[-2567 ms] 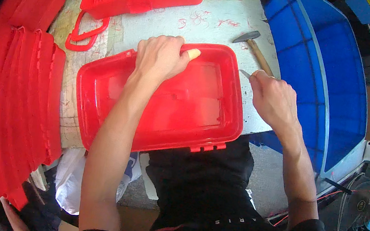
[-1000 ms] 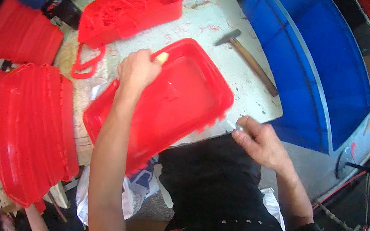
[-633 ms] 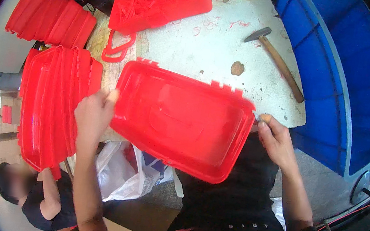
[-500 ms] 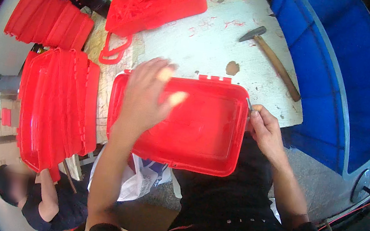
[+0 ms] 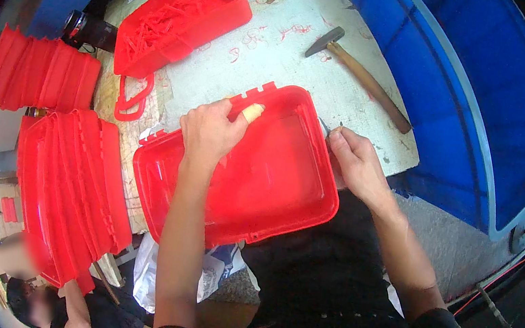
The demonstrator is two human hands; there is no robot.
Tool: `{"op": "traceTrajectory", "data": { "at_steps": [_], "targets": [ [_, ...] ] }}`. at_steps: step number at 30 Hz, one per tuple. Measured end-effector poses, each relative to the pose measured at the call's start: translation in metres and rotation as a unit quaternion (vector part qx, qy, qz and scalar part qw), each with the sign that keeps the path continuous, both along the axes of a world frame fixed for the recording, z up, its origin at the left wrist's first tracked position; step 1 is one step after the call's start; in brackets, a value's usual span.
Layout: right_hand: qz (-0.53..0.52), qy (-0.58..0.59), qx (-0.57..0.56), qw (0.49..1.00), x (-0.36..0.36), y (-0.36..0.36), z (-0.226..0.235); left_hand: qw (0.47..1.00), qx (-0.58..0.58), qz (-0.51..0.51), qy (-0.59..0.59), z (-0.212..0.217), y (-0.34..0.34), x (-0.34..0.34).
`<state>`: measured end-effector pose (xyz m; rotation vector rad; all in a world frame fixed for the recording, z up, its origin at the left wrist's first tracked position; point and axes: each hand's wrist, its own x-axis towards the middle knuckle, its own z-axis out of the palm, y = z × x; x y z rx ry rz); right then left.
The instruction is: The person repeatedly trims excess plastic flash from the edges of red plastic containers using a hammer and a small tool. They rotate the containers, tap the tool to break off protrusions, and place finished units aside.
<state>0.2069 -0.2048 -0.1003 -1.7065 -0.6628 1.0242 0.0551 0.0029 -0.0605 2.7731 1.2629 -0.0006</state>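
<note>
A shallow red plastic box with a raised rim lies tilted in front of me, its open side up. My left hand is closed over its far rim, the thumb inside; the thumb tip has a pale yellowish covering. In my right hand, beside the box's right wall, is a small metal blade pinched between thumb and fingers. Most of that tool is hidden by the hand. Whether the blade touches the rim I cannot tell.
A hammer and a red bin of plastic scraps lie on the white worktable. A red handle rests beside the bin. Stacked red boxes stand left, near another person. Large blue crates border the right.
The box has turned anticlockwise. My left hand has come down from above the box onto its far rim. My right hand has shifted left and slightly up with the blade.
</note>
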Motion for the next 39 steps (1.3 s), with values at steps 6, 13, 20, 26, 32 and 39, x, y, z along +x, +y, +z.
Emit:
{"op": "traceTrajectory", "data": {
  "at_steps": [6,13,20,26,32,39],
  "targets": [
    [0.012,-0.035,0.001,0.999,0.004,0.014,0.005,1.000,-0.010,0.008,0.014,-0.001,0.002,0.001],
    [0.042,-0.024,-0.025,0.999,0.003,0.000,0.003,0.999,0.010,0.015,0.029,-0.002,0.000,0.004],
    [0.054,-0.010,-0.036,0.998,-0.004,-0.019,0.012,0.999,0.004,0.033,0.026,-0.001,0.001,0.005],
    [0.070,-0.063,-0.059,0.994,-0.014,-0.053,0.015,0.999,-0.006,0.039,0.007,-0.005,0.003,0.004],
    [0.259,-0.111,-0.124,0.951,-0.029,-0.103,0.050,0.999,-0.026,0.038,-0.010,-0.003,0.005,0.002],
    [0.138,-0.374,-0.029,0.917,0.017,-0.027,0.060,0.999,-0.025,0.018,-0.011,-0.001,0.006,-0.002]
  ]
}}
